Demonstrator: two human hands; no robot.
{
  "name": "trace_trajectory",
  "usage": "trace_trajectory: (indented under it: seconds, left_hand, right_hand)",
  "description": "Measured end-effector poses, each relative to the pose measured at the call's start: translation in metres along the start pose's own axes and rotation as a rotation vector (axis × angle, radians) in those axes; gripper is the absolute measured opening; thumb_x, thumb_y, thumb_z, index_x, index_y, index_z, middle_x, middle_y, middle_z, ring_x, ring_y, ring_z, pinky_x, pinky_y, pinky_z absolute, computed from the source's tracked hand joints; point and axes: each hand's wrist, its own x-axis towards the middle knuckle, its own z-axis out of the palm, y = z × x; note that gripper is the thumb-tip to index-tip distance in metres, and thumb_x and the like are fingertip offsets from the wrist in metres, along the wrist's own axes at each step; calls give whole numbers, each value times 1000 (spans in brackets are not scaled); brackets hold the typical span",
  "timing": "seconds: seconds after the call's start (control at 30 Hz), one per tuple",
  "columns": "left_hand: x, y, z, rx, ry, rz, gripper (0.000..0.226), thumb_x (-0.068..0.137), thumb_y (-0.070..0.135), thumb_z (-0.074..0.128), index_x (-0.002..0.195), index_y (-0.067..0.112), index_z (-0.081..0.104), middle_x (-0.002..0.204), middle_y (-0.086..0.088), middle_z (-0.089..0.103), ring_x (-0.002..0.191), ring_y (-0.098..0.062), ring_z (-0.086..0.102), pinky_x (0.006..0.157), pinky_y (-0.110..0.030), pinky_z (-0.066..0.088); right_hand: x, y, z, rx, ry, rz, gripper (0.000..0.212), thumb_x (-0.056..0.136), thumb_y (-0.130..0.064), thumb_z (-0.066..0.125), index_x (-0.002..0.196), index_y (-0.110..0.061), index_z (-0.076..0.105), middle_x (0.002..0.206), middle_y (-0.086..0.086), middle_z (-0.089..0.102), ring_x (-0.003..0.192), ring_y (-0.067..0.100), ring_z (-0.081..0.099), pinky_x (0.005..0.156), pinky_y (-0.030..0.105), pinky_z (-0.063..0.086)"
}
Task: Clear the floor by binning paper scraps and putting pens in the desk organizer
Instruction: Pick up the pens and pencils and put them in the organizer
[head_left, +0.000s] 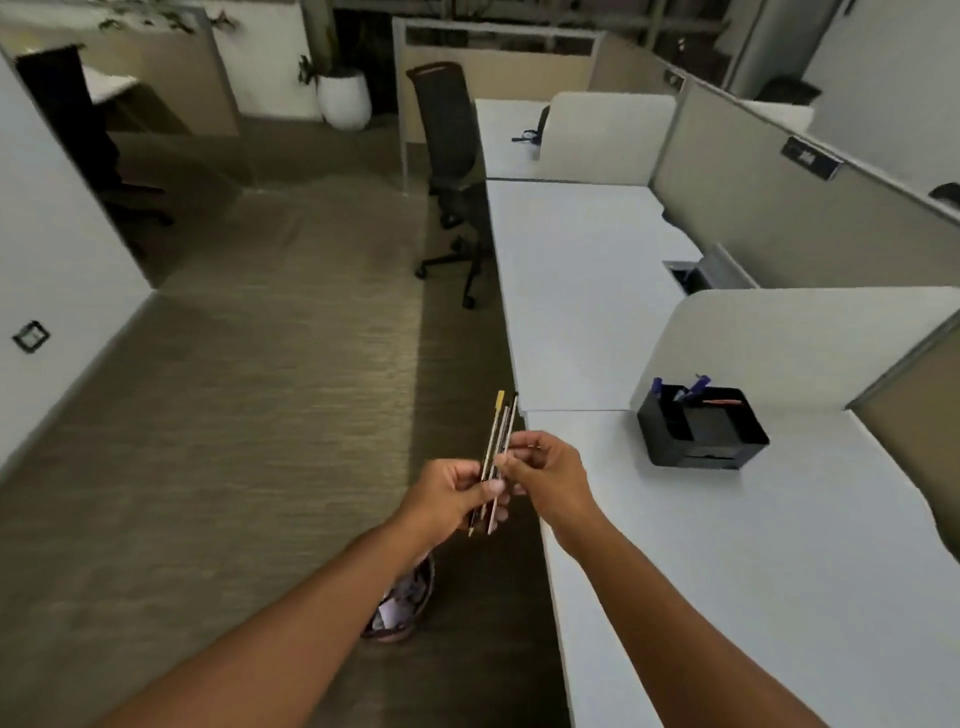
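My left hand (447, 493) grips a small bunch of pens (500, 431) that stick up and slightly right, above the floor beside the desk edge. My right hand (545, 467) pinches the same bunch from the right with thumb and fingertips. A black desk organizer (701, 436) stands on the white desk (779, 571) to the right of my hands, with blue pens and a red one in its compartments. Below my left forearm a round waste bin (400, 608) sits on the carpet with paper scraps inside, partly hidden by the arm.
A black office chair (452, 171) stands further along the desk row. Grey partitions (769, 343) back the desks. A white planter (344, 98) stands at the far end of the carpeted aisle, and a white wall (47, 260) runs along the left.
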Motion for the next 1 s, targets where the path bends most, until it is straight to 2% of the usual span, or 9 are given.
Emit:
trace_trajectory:
  seconds: [0.1,0.23,0.37,0.43,0.57,0.7,0.77,0.87,1.0]
  left_hand:
    - [26,8,33,91,-114,46,18,100,11,68,118,12,73,103,-12,82,90,-29,81,71,-41,66]
    - [57,14,66,159,-192,50,20,100,12,68,119,16,72,101,-10,82,92,-28,81,80,-48,66]
    - [93,16,100,187,-265,21,16,100,12,67,114,15,73,99,-8,82,91,-26,81,78,-42,67]
    - [112,18,114,225,-317,9,14,100,13,68,113,15,73,99,-7,82,92,-25,81,75,-38,66]
    - [145,20,141,294,-428,-9,14,98,16,72,111,15,74,98,-5,82,91,-23,81,72,-33,66]
    - [170,18,161,321,-460,-29,16,96,17,75,111,15,74,98,-5,82,90,-23,81,72,-33,65]
    - [177,15,168,322,-469,-56,17,95,18,76,111,14,74,98,-5,82,90,-23,81,72,-33,65]
    - [183,12,176,321,-475,-70,18,94,19,76,111,14,74,96,-4,82,88,-22,81,69,-29,64]
    - [190,8,183,288,-441,-88,19,93,20,78,111,15,74,97,-3,82,88,-21,81,68,-27,64]
  right_hand:
    - [7,2,-41,2,91,-7,22,91,-14,79,109,-22,71,90,-4,78,83,11,77,64,16,58]
    - [15,9,-79,-27,195,-11,25,90,-20,80,112,-25,69,99,-4,76,87,14,77,72,22,62]
    - [27,16,-118,-23,288,-13,21,94,-24,77,112,-28,67,103,-2,76,91,15,76,80,31,65]
    - [33,19,-136,-8,354,-15,20,94,-28,76,112,-30,67,100,-3,77,90,14,76,78,31,65]
    - [45,30,-171,61,464,-19,37,93,-21,77,128,-24,64,104,1,77,91,13,77,74,29,65]
    - [62,38,-199,38,555,-82,64,94,-16,75,148,-39,48,97,-2,78,86,15,78,72,30,66]
    - [70,39,-211,-10,570,-82,68,95,-19,74,151,-43,44,93,-4,78,85,13,78,69,26,64]
    - [82,42,-223,-65,531,-60,58,94,-29,76,145,-44,52,100,-4,76,86,12,78,68,24,64]
    - [97,43,-235,-5,469,-79,37,94,-16,75,128,-31,68,95,5,80,86,21,79,74,37,67]
